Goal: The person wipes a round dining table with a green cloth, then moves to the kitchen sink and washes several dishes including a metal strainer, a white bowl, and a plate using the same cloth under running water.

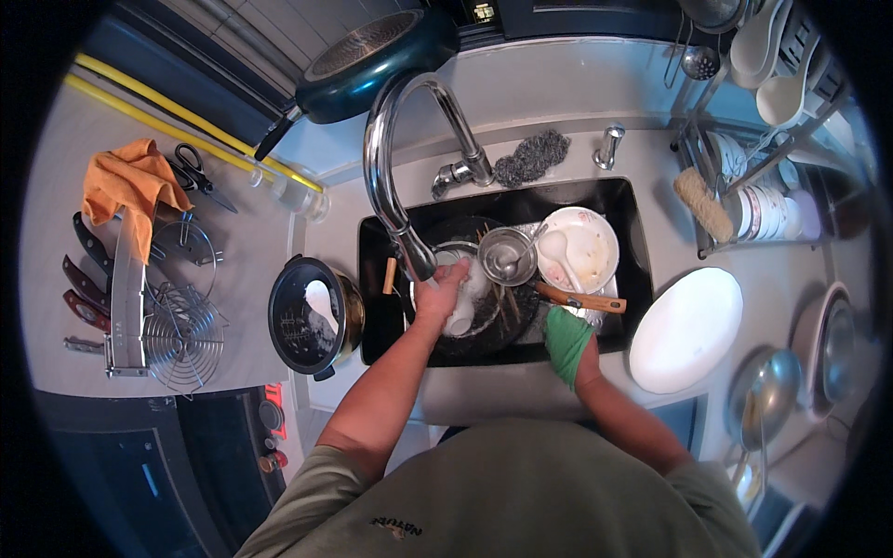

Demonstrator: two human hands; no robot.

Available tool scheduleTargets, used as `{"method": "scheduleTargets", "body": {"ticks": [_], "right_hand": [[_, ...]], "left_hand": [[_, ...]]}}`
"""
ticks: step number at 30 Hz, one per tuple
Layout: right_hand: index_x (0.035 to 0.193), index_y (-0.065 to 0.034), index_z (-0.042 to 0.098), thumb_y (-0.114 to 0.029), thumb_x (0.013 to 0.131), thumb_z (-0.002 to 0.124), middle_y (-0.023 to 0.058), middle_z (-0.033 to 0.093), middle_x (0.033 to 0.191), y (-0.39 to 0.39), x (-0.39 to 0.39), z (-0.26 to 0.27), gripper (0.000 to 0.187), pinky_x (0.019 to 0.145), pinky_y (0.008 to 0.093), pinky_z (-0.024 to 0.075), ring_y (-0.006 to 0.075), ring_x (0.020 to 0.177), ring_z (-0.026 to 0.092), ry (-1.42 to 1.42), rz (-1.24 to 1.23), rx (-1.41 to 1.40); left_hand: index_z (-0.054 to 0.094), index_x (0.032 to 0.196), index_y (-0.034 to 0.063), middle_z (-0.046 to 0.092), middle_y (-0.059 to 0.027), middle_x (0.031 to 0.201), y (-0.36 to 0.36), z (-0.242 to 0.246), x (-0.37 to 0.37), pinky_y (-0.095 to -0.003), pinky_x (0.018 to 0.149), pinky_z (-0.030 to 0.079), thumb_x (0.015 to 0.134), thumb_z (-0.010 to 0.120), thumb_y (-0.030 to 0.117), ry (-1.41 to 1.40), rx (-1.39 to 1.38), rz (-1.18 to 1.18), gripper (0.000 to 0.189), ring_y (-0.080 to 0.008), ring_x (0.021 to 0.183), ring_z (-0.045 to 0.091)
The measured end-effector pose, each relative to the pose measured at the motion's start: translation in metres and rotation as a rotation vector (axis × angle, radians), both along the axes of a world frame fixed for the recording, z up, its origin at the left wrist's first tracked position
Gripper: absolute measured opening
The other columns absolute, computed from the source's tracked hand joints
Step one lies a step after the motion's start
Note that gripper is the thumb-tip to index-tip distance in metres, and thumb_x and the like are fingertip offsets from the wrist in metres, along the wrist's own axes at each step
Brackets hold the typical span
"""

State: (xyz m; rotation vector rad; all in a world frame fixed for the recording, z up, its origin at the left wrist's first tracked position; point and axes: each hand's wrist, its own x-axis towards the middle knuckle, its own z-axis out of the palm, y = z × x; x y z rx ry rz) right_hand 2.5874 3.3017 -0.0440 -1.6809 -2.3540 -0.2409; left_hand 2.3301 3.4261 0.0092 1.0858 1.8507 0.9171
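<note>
Under the chrome faucet (380,160), my left hand (443,289) is at a white item in a soapy pot (488,317) inside the black sink (631,279); its exact grip is unclear. A green cloth (568,342) covers my right hand (575,345) near the sink's front right, just below a wooden handle (593,301). A small metal bowl (506,275) with a spoon lies between the hands, beyond them. Right of it, a stained white plate (600,244) holds a white spoon (558,254). Chopsticks lie by the bowl.
A rice cooker pot (282,324) stands left of the sink, a white oval dish (687,331) right. Farther left are knives (87,293), scissors (202,183), a wire rack (185,338) and an orange cloth (129,178). Behind are a scouring pad (534,157) and a pan (377,70).
</note>
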Motion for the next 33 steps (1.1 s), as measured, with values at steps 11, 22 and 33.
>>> {"method": "scheduleTargets", "body": {"ticks": [11,22,33], "right_hand": [[0.102,-0.0070,0.062,-0.015,0.086,0.054,0.0111,0.064,0.095,0.004,-0.006,0.032,0.019,0.069,0.0386,0.0512,0.0274,0.083,0.065,0.021,-0.021,-0.139],[0.098,-0.0078,0.061,-0.016,0.086,0.054,0.0106,0.062,0.093,0.004,-0.004,0.016,0.016,0.068,0.0372,0.0505,0.0264,0.083,0.064,-0.089,0.005,-0.045],[0.095,-0.0078,0.060,-0.016,0.085,0.053,0.0110,0.060,0.091,0.008,-0.010,0.036,0.014,0.069,0.0376,0.0496,0.0263,0.083,0.062,-0.043,0.000,-0.088]], "left_hand": [[0.061,0.133,0.0099,0.058,-0.0015,0.083,0.007,0.036,-0.007,-0.0318,0.067,0.047,0.099,0.063,0.033,-0.679,-0.276,-0.023,0.041,-0.0125,0.069,0.049],[0.060,0.122,0.0030,0.060,-0.0083,0.073,0.002,0.020,-0.008,-0.0288,0.042,0.038,0.100,0.061,0.032,-0.415,-0.339,-0.034,0.036,-0.0154,0.046,0.047],[0.057,0.105,-0.0002,0.063,-0.0091,0.082,0.009,0.000,-0.021,-0.0275,0.057,0.045,0.097,0.059,0.013,-0.627,-0.177,-0.182,0.016,-0.0144,0.064,0.053]]}}
